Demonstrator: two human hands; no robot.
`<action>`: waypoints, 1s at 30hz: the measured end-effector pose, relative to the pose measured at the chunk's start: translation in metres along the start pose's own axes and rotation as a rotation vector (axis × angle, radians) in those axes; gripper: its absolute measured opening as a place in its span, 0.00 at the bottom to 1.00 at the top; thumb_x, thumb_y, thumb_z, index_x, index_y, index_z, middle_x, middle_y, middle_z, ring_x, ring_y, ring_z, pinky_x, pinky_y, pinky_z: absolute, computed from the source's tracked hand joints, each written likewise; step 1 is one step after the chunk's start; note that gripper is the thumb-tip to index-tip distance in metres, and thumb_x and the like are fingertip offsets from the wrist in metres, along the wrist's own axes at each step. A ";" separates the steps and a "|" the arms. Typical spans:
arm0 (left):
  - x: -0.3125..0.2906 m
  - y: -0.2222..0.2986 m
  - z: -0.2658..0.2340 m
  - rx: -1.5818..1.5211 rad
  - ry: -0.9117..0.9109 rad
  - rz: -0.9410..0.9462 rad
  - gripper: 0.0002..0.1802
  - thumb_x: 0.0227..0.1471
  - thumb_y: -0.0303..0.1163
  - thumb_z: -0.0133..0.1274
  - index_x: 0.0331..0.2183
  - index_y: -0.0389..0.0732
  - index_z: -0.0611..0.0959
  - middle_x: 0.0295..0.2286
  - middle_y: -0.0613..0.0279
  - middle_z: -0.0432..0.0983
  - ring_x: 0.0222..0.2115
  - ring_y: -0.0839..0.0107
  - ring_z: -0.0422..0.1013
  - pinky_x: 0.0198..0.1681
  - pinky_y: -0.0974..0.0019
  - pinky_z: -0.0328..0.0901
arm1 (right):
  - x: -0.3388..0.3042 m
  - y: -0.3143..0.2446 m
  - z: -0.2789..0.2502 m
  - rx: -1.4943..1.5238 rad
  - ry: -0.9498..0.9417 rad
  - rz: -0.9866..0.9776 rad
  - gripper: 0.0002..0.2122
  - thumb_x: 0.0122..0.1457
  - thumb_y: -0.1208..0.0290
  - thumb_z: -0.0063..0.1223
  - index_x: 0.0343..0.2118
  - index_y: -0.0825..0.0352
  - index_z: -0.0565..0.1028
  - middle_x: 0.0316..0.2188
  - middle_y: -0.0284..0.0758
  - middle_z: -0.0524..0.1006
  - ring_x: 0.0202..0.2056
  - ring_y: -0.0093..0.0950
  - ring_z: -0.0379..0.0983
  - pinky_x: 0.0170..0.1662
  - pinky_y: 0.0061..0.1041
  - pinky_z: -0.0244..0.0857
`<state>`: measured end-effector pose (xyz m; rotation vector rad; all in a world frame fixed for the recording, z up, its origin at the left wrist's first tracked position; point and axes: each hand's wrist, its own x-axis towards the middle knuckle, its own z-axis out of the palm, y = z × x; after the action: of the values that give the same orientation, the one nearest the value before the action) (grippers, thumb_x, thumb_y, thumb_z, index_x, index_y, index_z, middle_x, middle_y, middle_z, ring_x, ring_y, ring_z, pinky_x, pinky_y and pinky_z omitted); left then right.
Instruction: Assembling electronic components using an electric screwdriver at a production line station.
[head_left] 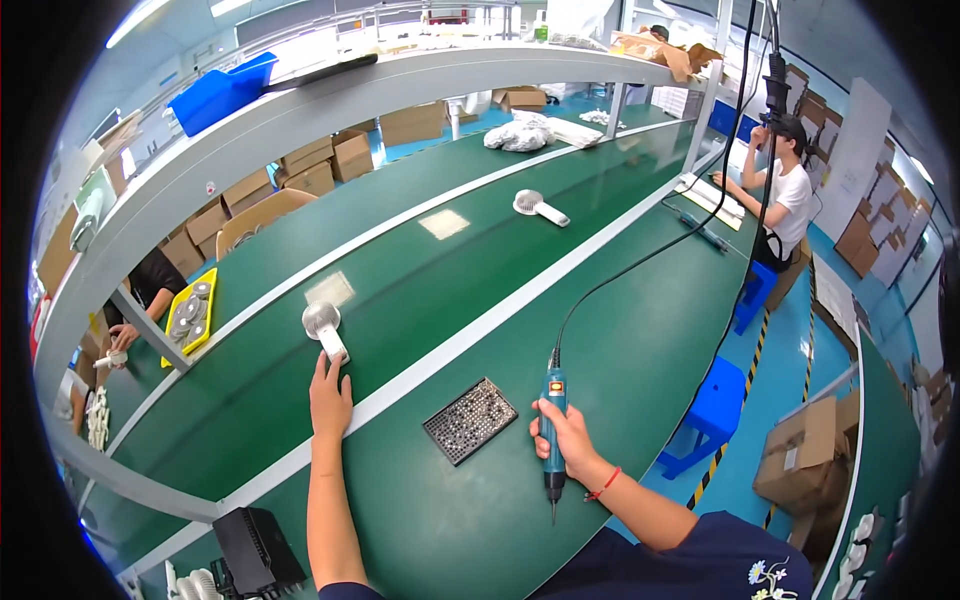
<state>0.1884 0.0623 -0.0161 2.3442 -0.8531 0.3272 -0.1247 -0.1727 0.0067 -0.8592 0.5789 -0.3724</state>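
My left hand is stretched forward over the green belt, fingers extended and slightly apart. Its fingertips are at the handle end of a white handheld fan with a round grille; whether they press on it I cannot tell. In my right hand is a teal electric screwdriver, held upright with its bit pointing toward me and its black cable running up from the far end. Between my hands, a black tray of small screws lies on the green worktop.
Farther along the belt lies another white fan. A yellow tray of round grey parts sits at the left, near another person's hand. A black box stands at lower left. Blue stools and a seated person are at right.
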 end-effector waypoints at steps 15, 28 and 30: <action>-0.029 0.002 -0.008 -0.212 0.532 -0.001 0.14 0.50 0.23 0.52 0.41 0.41 0.81 0.38 0.58 0.78 0.39 0.58 0.72 0.45 0.61 0.65 | 0.005 0.008 0.009 -0.160 0.039 0.017 0.15 0.62 0.59 0.49 0.43 0.66 0.67 0.21 0.33 0.71 0.14 0.19 0.62 0.16 0.18 0.57; -0.084 0.025 -0.023 -0.709 0.318 -0.378 0.08 0.55 0.28 0.51 0.35 0.36 0.81 0.24 0.63 0.79 0.24 0.78 0.71 0.28 0.74 0.64 | 0.176 -0.073 -0.065 0.710 -0.644 0.252 0.20 0.68 0.64 0.33 0.60 0.68 0.59 0.28 0.31 0.65 0.21 0.19 0.58 0.23 0.17 0.58; -0.082 0.025 -0.017 -0.702 0.297 -0.387 0.08 0.55 0.28 0.51 0.35 0.35 0.81 0.24 0.63 0.79 0.24 0.78 0.71 0.28 0.74 0.64 | 0.195 -0.067 -0.079 0.882 -0.725 0.250 0.19 0.68 0.68 0.35 0.59 0.71 0.59 0.29 0.31 0.64 0.22 0.18 0.57 0.24 0.17 0.58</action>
<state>0.1091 0.0982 -0.0254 1.6908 -0.2839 0.1651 -0.0244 -0.3626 -0.0444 -0.0277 -0.1761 -0.0434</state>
